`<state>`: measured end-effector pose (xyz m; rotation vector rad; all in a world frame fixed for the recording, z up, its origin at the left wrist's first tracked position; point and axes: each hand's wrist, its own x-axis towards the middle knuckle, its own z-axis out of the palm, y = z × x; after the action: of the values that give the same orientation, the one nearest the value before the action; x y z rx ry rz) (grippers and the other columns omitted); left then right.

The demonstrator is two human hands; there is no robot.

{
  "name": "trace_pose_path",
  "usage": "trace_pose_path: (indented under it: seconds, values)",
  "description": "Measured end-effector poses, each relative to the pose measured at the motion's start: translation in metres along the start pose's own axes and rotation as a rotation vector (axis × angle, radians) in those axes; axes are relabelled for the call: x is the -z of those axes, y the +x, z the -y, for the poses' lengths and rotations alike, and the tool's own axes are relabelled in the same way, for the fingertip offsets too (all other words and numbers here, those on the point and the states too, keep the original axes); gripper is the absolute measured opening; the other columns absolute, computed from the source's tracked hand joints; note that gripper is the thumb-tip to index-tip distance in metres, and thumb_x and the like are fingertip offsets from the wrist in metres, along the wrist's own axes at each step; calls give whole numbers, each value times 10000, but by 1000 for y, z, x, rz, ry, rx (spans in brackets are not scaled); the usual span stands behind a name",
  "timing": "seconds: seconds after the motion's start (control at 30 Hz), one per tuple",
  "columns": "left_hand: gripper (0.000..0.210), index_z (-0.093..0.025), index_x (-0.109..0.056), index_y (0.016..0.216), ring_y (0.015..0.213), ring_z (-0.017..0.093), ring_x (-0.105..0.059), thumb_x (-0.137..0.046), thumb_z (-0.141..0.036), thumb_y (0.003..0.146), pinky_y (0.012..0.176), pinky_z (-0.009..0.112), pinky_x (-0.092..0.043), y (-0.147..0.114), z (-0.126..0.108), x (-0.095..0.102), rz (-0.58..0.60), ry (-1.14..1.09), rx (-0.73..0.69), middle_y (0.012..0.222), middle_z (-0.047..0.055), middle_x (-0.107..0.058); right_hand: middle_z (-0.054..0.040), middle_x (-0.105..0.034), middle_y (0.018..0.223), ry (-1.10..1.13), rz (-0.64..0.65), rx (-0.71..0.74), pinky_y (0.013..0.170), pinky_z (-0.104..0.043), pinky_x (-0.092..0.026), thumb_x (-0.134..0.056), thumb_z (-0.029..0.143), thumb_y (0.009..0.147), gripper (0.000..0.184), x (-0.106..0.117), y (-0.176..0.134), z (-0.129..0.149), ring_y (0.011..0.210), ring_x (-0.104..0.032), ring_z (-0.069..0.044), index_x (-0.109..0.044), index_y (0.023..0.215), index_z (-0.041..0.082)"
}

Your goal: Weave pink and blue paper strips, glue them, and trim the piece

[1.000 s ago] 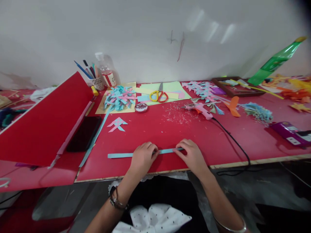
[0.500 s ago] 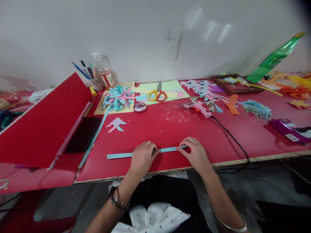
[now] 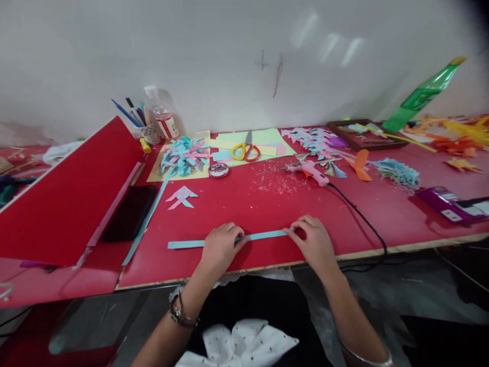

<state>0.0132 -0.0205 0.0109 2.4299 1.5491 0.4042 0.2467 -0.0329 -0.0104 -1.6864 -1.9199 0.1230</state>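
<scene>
A long light-blue paper strip [image 3: 267, 235] stretches from left to right just above the red tabletop [image 3: 225, 204], close to its front edge. My left hand [image 3: 221, 250] pinches it near the middle, thumb and fingers together, and the strip's free end sticks out to the left. At the strip's right end, my right hand [image 3: 313, 243] has thumb and fingertips closed on it. Beyond my left hand lies a pink-and-blue woven paper piece [image 3: 182, 197] with pointed tails.
Scissors [image 3: 246, 152] rest on paper sheets at the back. A pink glue gun [image 3: 311, 171] trails a black cord to the right. Left are a phone [image 3: 130, 213] and a leaning red board [image 3: 76, 199]. A green bottle [image 3: 422, 97] tilts at back right.
My right hand has slid rightward to the end of the strip, so more of the strip shows between my hands. My left hand has shifted slightly left.
</scene>
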Motion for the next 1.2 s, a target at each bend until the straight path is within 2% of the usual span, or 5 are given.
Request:
trace_pose_path:
  seconds: [0.37,0.5,0.6,0.7,1.2]
  values:
    - [140,-186,-572,775,709,133,-517,-490,-292,816,616,223,-375,-11,15,6,-7,-40,-18,769,4,-568,-70,-544,781,-305,-139,-97,656,-331,-368,-382,311,834,219,8,0,-4,748,-475,-210,-546,779,175]
    - [137,-187,-583,863,805,139,-530,-452,-214,834,708,236,-398,-9,12,9,30,-50,-153,857,20,-576,-92,-556,857,-170,-265,68,782,-346,-372,-366,185,820,201,11,1,20,860,-486,-206,-554,885,155]
    - [128,-180,-584,859,796,140,-534,-466,-216,826,705,236,-404,-7,10,8,27,-41,-162,847,24,-580,-65,-570,921,21,-8,284,824,-311,-370,-407,215,827,191,2,1,48,904,-501,-174,-554,945,182]
    - [116,-180,-584,818,739,134,-532,-488,-244,816,653,226,-395,-7,10,5,-15,-23,-112,800,16,-578,-28,-592,888,27,157,310,921,-372,-288,-404,241,844,183,-11,3,67,866,-529,-160,-565,927,213]
    - [120,-201,-574,795,702,124,-524,-512,-303,806,580,213,-344,-10,11,3,-63,9,-17,781,-6,-571,18,-600,763,-19,133,97,932,-440,-100,-444,285,838,177,-23,7,79,788,-534,-153,-567,729,218]
